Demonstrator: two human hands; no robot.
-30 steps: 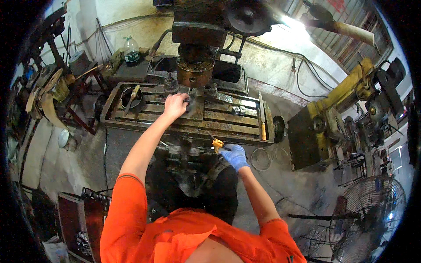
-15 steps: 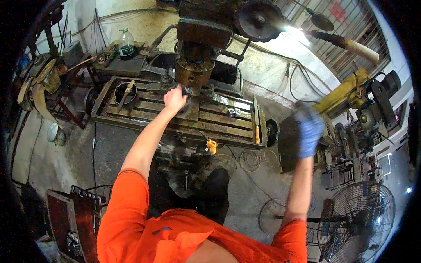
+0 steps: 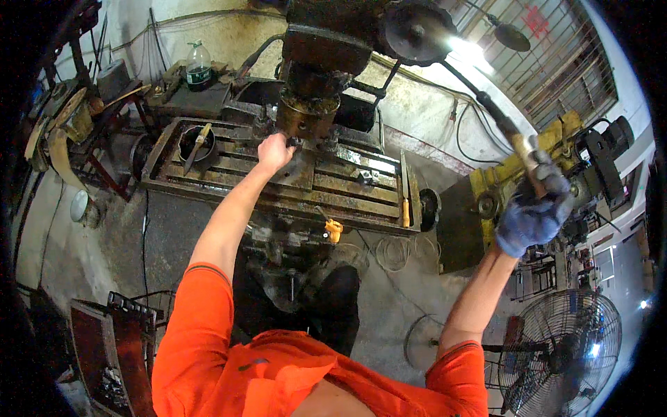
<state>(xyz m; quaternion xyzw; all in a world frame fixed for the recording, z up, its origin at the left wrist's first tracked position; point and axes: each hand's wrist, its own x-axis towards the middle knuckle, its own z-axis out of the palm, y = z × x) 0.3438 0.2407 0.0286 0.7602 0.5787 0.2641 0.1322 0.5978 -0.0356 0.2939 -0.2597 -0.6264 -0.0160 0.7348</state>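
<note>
Grimy metal table (image 3: 333,184), seemingly cloth glove (image 3: 531,219)

1. Your left hand (image 3: 274,151), bare, sits just above centre frame, closed on something at the foot of the milling machine's head (image 3: 310,111); what it grips is too small to tell.
2. Your right hand (image 3: 533,208), in a blue glove, is raised at the right of the frame and wrapped around the long feed lever (image 3: 486,111).
3. The slotted machine table (image 3: 333,187) spans the middle, with a yellow-handled tool (image 3: 405,205) lying at its right end.
4. A green bottle (image 3: 199,66) stands upper left; a floor fan (image 3: 563,351) fills the lower right.
</note>
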